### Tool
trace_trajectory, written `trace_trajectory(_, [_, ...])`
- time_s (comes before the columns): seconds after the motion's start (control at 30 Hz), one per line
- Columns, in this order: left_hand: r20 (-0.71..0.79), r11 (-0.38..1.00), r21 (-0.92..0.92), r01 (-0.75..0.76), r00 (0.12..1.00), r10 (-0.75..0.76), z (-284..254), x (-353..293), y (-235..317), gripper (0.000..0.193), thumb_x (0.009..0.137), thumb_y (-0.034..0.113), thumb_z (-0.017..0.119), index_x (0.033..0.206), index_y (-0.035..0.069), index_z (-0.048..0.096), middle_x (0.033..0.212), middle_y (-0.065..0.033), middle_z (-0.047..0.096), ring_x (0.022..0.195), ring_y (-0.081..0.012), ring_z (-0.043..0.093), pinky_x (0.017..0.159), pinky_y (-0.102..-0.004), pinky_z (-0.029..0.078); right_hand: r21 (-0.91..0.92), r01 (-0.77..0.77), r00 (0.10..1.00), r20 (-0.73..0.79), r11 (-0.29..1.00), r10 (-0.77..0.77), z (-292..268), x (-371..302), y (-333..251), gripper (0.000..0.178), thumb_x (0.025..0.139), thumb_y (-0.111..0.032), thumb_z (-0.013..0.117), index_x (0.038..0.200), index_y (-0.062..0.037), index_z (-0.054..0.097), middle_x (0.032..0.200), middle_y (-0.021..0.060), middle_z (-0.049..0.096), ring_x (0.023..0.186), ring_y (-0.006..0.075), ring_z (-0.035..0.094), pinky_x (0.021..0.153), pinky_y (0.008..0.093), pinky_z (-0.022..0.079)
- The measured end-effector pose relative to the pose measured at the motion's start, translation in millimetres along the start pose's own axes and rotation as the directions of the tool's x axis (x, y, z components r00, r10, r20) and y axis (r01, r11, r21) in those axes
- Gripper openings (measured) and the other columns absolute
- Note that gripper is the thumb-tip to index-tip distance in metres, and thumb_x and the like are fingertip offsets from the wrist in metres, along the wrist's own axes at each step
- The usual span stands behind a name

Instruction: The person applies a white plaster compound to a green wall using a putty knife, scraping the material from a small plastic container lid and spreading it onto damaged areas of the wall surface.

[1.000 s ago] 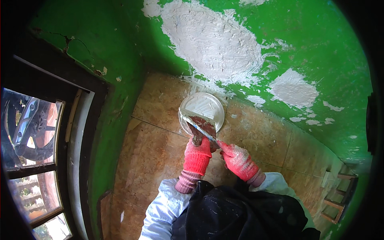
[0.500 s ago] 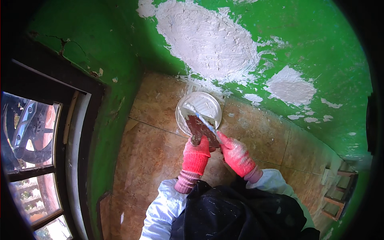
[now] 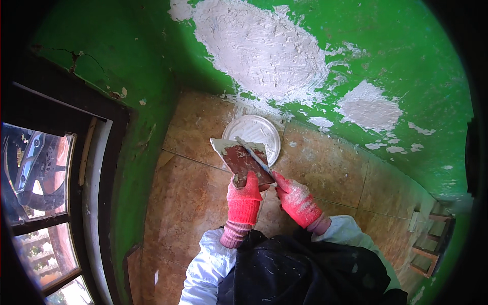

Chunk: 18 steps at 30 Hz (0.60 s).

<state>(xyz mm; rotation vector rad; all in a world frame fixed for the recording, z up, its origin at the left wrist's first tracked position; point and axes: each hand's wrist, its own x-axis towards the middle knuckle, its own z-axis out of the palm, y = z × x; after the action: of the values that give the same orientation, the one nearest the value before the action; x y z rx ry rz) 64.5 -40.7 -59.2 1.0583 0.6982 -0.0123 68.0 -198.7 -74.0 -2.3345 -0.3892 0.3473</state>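
Note:
My left hand (image 3: 244, 195), in a pink-red work glove, grips the near end of a flat reddish-brown board (image 3: 239, 163), thumb on top. Pale wet filler coats the board's far edge, and smears lie over its face. My right hand (image 3: 296, 199), gloved alike with a whitish coating on its back, is closed round a slim putty knife (image 3: 258, 160). The knife slants across the board's right part, its far end in the filler. Its blade is seen nearly edge-on. Just beyond the board, partly hidden by it, a round white tub or lid (image 3: 275, 134) stands on the floor.
Ahead rises a green wall (image 3: 417, 61) with a large white filler patch (image 3: 259, 53) and a smaller patch (image 3: 370, 108). A glazed door (image 3: 43, 178) stands at the left. A wooden frame (image 3: 432, 244) leans at the far right. Brown tiles (image 3: 188, 203) cover the floor.
The board has shifted left and turned, so more of its filler-covered far edge shows. The putty knife has moved slightly left and nearer with my right hand.

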Motion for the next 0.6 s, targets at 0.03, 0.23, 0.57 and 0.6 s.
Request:
trace_trajectory(0.03, [0.001,1.0,0.0,0.001,1.0,-0.001,1,-1,1,0.026,0.085,0.01,0.054,0.105,-0.007,0.055,0.094,-0.0141,0.063,0.071,-0.0256,0.066,0.057,-0.0328,0.057,-0.031,-0.012,1.0,0.018,0.999,0.012,1,2,2,0.043,0.084,-0.006,0.05,0.127,-0.0127,0.05,0.079,0.0198,0.058,0.073,0.037,0.058,0.063,0.044,0.045])
trace_trajectory(0.23, [0.01,0.999,-0.05,0.006,1.0,-0.005,-3,-3,-2,0.026,0.087,0.013,0.053,0.105,-0.006,0.054,0.093,-0.0136,0.064,0.07,-0.0238,0.067,0.06,-0.0302,0.055,-0.025,-0.132,0.99,0.041,0.991,0.133,1,6,12,0.043,0.083,-0.006,0.051,0.126,-0.0119,0.05,0.08,0.0198,0.058,0.074,0.0369,0.058,0.062,0.045,0.045])
trace_trajectory(0.57, [-0.026,0.998,0.045,-0.033,0.999,0.035,-7,-6,11,0.025,0.087,0.014,0.054,0.101,-0.006,0.056,0.089,-0.0126,0.065,0.068,-0.0227,0.067,0.059,-0.0298,0.055,-0.031,-0.052,0.998,-0.034,0.998,0.051,6,1,26,0.043,0.087,-0.012,0.051,0.129,-0.0182,0.05,0.067,0.0125,0.055,0.051,0.0253,0.054,0.051,0.0362,0.046])
trace_trajectory(0.6, [-0.027,0.997,0.073,-0.011,1.0,0.013,-8,-7,12,0.025,0.087,0.015,0.054,0.1,-0.006,0.056,0.089,-0.0125,0.065,0.068,-0.0225,0.067,0.059,-0.0297,0.055,0.202,-0.293,0.956,0.029,0.935,0.293,4,4,29,0.042,0.088,-0.013,0.049,0.13,-0.0185,0.05,0.067,0.0096,0.053,0.049,0.0208,0.053,0.05,0.0341,0.046])
